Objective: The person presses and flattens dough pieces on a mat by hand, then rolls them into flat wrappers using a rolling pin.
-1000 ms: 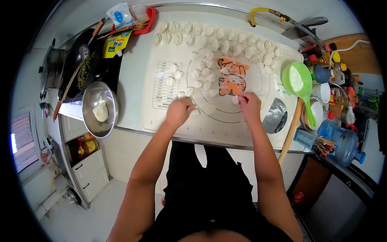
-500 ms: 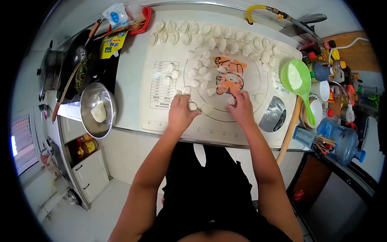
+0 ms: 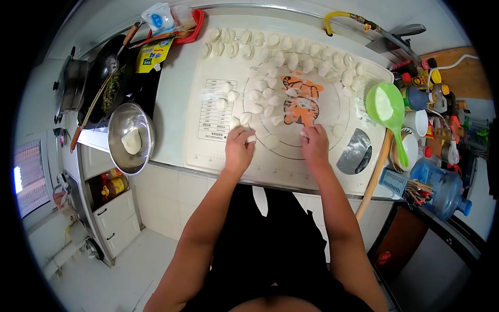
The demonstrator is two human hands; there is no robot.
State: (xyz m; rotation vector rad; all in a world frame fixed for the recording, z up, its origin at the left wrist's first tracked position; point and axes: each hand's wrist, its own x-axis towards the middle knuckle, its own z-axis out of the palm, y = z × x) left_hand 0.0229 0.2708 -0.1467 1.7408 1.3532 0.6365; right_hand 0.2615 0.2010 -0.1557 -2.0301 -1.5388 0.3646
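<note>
A white silicone mat (image 3: 210, 151) with a tiger print (image 3: 300, 99) covers the counter. Several small dough pieces (image 3: 260, 96) lie on its middle. A row of folded dumplings (image 3: 291, 54) runs along the far edge. My left hand (image 3: 239, 151) rests near the mat's front, its fingers closed around a dough piece (image 3: 251, 139). My right hand (image 3: 315, 144) presses palm down on another dough piece (image 3: 304, 133) just below the tiger print. A flattened round of dough (image 3: 271, 141) lies between the two hands.
A steel bowl with a lump of dough (image 3: 131, 140) sits left of the mat. A black wok with green filling (image 3: 112, 83) is behind it. A green scoop (image 3: 387, 106), a rolling pin (image 3: 375, 174), bottles and a water jug (image 3: 442, 190) crowd the right side.
Both hands have drawn back toward the mat's front edge. My left hand picked up a dough piece, and my right hand shifted from the tiger print down onto another piece.
</note>
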